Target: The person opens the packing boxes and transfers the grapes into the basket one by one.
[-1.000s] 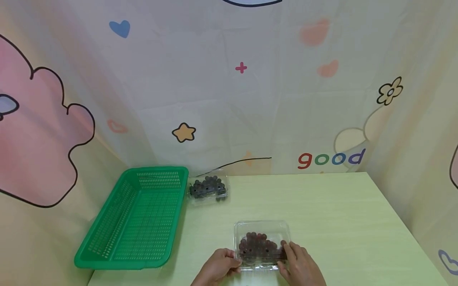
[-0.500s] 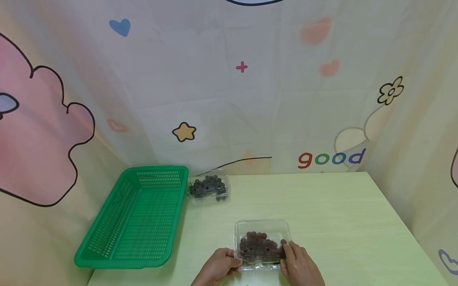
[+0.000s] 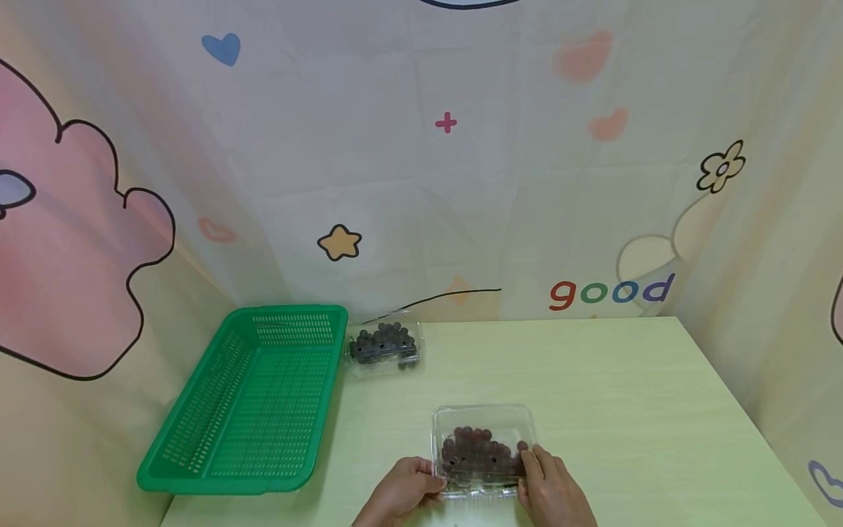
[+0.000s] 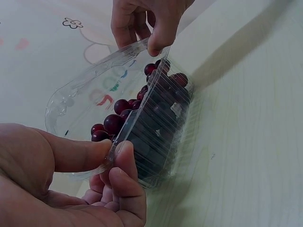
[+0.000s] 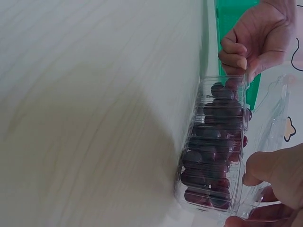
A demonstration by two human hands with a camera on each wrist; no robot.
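A clear plastic clamshell box (image 3: 497, 416) of dark red grapes (image 3: 476, 452) sits at the table's near side. My left hand (image 3: 403, 489) pinches its left front rim between thumb and fingers. At the right front corner, my right hand (image 3: 556, 489) grips the box, fingers over the lid side and thumb at the front rim. In the left wrist view, the lid (image 4: 64, 101) stands tilted up from the grape-filled tub (image 4: 158, 127). From the right wrist view, the right thumb (image 5: 258, 168) lies right at the tub's rim, with the lid spread away beyond it.
A green perforated plastic basket (image 3: 323, 424) stands at the left of the pale table (image 3: 632, 410). Against its back right side sits a second clear box of darker grapes (image 3: 384, 344). A printed curtain (image 3: 395, 146) hangs behind the table and along both sides.
My right thumb has shifted slightly right and inward at the front rim since a second ago. The left hand and the box have stayed nearly still.
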